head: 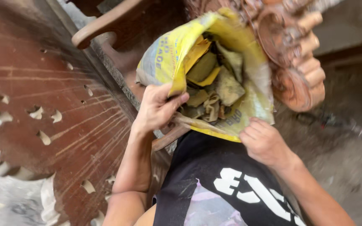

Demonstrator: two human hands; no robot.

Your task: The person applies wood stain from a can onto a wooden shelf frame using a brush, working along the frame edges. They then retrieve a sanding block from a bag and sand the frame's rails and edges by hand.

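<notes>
The sack (168, 54) is yellow with a grey patch and blue print; the scraps (214, 90) inside it are dull olive and tan. Left of the sack, the panel (30, 104) is reddish-brown with pale cut-outs. Below it, the shirt (214, 175) is black with white marks.

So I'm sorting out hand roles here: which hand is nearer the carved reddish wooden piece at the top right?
Right. The right hand grips the yellow sack's lower edge just below the carved wooden piece; the left hand holds the sack's opposite rim, farther away.
</notes>
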